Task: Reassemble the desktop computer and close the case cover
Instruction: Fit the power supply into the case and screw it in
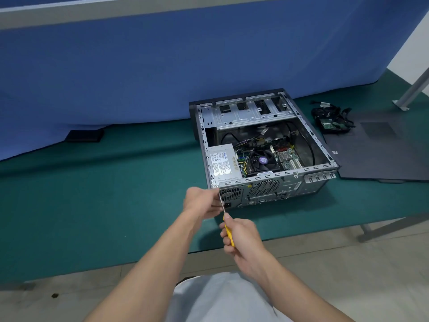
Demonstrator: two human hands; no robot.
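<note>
Inside open case (264, 145): power supply (224, 161), fan (262, 160), cables.

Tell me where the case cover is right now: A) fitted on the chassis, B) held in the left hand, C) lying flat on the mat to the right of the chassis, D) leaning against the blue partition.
C: the dark case cover lies flat on the green mat, right of the open chassis, whose inside is exposed.

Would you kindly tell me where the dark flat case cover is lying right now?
The dark flat case cover lies on the green mat at the right of the head view, beside the open grey computer case, with a black cable bundle resting on its far corner.
</note>
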